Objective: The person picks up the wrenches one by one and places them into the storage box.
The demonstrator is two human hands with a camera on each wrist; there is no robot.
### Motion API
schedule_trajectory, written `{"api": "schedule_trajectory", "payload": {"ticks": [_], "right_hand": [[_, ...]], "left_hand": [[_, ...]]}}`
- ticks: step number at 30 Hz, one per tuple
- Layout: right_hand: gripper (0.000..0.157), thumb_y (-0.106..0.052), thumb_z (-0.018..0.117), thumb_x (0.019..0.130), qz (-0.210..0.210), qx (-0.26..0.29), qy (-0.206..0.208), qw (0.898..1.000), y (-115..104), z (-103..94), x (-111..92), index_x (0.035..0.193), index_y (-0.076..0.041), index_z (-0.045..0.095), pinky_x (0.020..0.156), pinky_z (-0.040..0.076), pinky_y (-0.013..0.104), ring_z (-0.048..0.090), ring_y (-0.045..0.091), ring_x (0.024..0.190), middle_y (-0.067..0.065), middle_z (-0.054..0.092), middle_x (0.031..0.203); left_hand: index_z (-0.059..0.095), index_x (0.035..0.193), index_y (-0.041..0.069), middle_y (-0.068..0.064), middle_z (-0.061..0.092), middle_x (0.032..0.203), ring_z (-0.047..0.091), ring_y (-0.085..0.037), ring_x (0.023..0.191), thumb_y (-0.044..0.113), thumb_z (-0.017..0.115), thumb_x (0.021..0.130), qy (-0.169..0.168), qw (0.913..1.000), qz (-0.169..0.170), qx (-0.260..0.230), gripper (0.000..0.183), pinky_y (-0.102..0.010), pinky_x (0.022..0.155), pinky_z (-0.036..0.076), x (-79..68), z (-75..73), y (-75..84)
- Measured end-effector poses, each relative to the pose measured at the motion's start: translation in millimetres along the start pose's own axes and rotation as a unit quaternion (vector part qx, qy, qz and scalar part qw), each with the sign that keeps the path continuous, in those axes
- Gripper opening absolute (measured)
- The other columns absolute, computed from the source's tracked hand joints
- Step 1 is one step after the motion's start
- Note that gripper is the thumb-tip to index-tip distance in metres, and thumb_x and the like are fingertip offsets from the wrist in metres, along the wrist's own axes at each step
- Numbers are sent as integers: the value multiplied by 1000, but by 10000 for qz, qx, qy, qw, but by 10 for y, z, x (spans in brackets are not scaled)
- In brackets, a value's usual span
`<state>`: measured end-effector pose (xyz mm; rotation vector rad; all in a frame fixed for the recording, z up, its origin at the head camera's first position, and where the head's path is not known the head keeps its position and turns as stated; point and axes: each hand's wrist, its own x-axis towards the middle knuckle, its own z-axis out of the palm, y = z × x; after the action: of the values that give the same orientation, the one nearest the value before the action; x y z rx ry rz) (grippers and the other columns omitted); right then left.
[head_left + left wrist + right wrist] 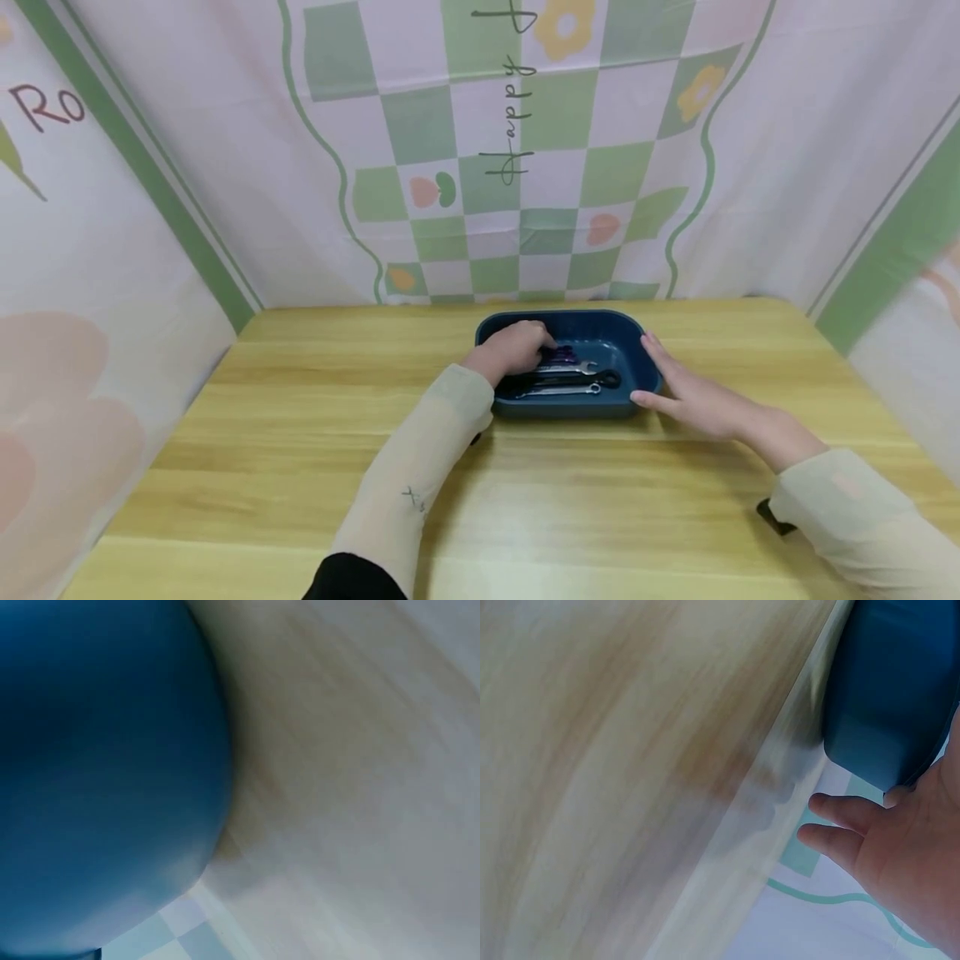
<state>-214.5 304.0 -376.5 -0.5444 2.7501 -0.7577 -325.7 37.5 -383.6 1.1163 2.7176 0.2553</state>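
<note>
A dark blue rectangular basin sits toward the back of the table. Inside it lie several tools: a silver open-end wrench, a black-headed tool, a silver ring-ended wrench and dark purple pieces. My left hand reaches over the basin's left side, its fingertips down by the purple pieces; I cannot tell whether they pinch one. At the right end, my right hand rests against the rim, with thumb and fingers extended and spread. The left wrist view shows only the basin's outer wall beside the table.
The light wooden table reaches back to a hanging cloth with green checks and flowers. More printed cloth hangs along the left side. The basin stands close to the table's back edge.
</note>
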Motion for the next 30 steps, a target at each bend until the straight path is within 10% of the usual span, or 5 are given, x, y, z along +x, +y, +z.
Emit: {"api": "schedule_trajectory", "payload": {"ticks": [10,20,30], "right_hand": [[86,-45,48,94,-37,-115,10,9999,37,-54,81,147,-18,-14,101,14,63,6,45,135,3,-20,151],[87,-47,47,94,29,-142,-62,9999,88,-85,118,147,-21,-17,101,14,64,5,44,135,0,-22,150],[87,-47,47,94,22,-180,-55,9998,150,-102,113,146,-20,-17,100,14,64,6,45,135,1,-22,150]], "left_hand": [[59,127,17,2,53,129,48,-12,117,11,48,93,207,9994,-257,53,36,-23,84,44,-39,-114,-6],[58,128,19,0,54,129,53,-9,80,12,47,93,610,9973,-222,333,38,-23,66,41,-174,-227,-41],[58,128,14,-1,56,127,55,-15,101,10,49,91,1109,9935,-104,254,38,-25,76,45,-340,-304,-130]]}}
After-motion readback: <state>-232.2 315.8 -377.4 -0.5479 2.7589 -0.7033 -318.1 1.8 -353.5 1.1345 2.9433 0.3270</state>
